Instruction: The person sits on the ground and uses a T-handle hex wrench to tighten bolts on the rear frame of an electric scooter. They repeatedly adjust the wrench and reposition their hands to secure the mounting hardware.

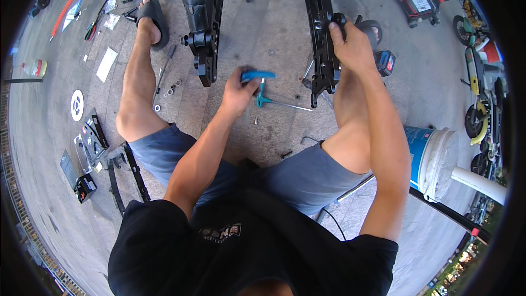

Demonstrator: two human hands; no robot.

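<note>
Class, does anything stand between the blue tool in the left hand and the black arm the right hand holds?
Nothing visible blocks the gap between the blue tool and the black arm. A thin rod shows just left of the arm, seemingly down on the floor; the teal T-handle lies nearer the person.

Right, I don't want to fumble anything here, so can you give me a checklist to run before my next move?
1. Right hand on the right-side black frame part: ok, touching it.
2. Blue object in the left hand: ok, held, though blurred.
3. Teal T-handled key in easy reach: ok, on the floor close by the left hand.
4. Small parts gathered: not ok, metal rings and a small metal piece lie loose.
5. Frame part's fasteners tight: cannot tell.
</note>
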